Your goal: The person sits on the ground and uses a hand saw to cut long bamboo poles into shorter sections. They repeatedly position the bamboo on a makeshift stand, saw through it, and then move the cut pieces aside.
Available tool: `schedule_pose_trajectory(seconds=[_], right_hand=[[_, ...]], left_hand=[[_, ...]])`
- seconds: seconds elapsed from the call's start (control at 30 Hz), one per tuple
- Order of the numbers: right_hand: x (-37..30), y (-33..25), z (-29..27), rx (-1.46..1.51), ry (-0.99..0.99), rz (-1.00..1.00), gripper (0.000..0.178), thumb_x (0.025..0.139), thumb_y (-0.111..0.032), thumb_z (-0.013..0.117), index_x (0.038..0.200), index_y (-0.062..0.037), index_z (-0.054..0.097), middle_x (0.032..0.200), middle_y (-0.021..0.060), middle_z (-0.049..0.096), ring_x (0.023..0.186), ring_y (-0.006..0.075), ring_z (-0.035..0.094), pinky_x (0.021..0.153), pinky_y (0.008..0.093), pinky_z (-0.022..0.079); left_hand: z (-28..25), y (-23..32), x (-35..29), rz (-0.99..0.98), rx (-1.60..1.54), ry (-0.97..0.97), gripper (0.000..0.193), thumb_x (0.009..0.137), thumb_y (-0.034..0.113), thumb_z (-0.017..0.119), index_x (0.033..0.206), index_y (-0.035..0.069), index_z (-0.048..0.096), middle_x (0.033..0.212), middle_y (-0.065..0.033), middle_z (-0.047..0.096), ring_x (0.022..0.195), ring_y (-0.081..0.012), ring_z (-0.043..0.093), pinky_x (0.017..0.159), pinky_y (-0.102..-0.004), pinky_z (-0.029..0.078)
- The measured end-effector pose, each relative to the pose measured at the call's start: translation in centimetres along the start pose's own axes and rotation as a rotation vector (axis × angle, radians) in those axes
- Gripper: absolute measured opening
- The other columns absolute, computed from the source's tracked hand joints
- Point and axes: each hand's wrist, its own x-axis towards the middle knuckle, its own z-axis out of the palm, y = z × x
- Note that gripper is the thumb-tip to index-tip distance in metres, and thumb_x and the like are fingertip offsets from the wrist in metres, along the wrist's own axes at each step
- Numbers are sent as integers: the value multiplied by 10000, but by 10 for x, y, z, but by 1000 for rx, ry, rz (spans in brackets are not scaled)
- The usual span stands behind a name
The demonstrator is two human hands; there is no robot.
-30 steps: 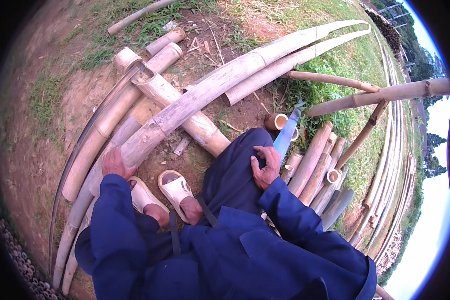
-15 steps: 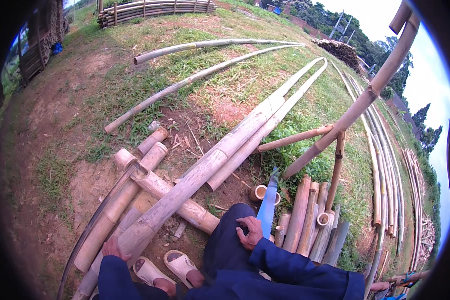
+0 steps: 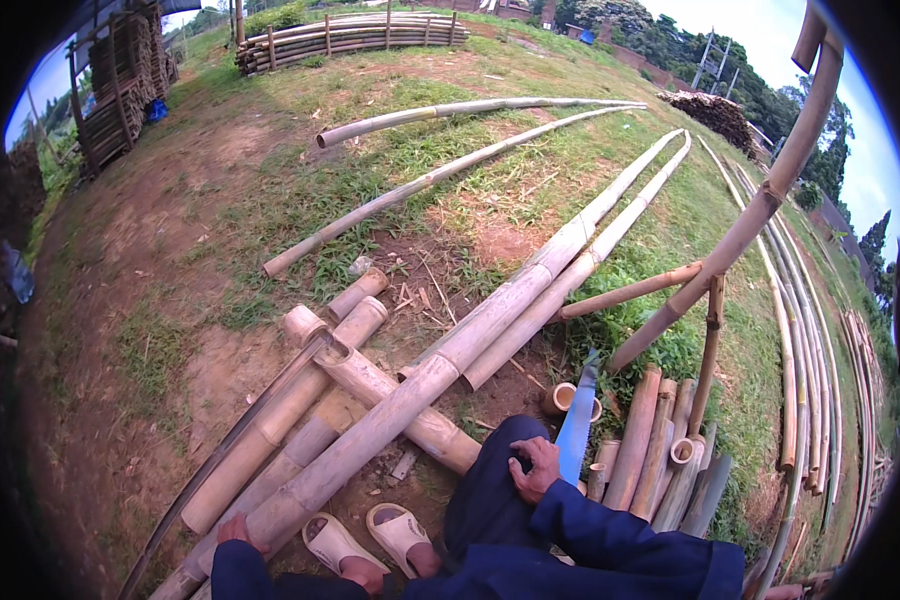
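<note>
A thick, pale bamboo pole [image 3: 450,350] slants across in front of me, resting over a shorter notched bamboo piece [image 3: 380,395]. My left hand [image 3: 242,532] is closed over the near end of that pole, its fingers partly hidden. On my bent knee lies my right hand [image 3: 537,468], fingers loosely bent and apart, with nothing seen in them. Just right of it a hand saw with a blue blade [image 3: 576,425] stands tip up, its handle hidden behind my sleeve. A second pole [image 3: 540,315] runs alongside the first.
Cut bamboo lengths [image 3: 638,440] lean together right of the saw. A slanting bamboo post [image 3: 735,240] with braces rises behind them. Long poles [image 3: 805,350] lie along the right, two more [image 3: 440,195] across the grass. A bamboo stack [image 3: 355,35] stands at the back.
The whole view has shifted, so everything sits farther right and lower in the picture. Both hands keep their places, left on the pole and right on the knee.
</note>
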Motion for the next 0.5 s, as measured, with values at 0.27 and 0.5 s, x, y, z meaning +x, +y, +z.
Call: schedule_pose_trajectory(seconds=[0.27, 0.5], right_hand=[[-3, 7, 0, -21, 6, 4, 317, 762, -114, 779, 1071, -113, 706, 876, 55, 597, 846, 241, 591, 844, 395, 420], [13, -17, -10, -303, -156, 119, 736, 764, -422, 837, 1405, -178, 572, 1454, 152, 455, 1376, 378, 406, 1111, 544, 335]], left_hand=[[-58, 34, 16, -206, -89, -283, 1203, 471, 497, 1009, 1476, 90, 489, 1430, -212, 583, 1375, -372, 517, 1174, -465, 390], [-146, -7, -13, -283, -282, -155, 980, 621, 396, 983, 1425, 50, 543, 1319, -204, 663, 1238, -351, 643, 1044, -452, 518]])
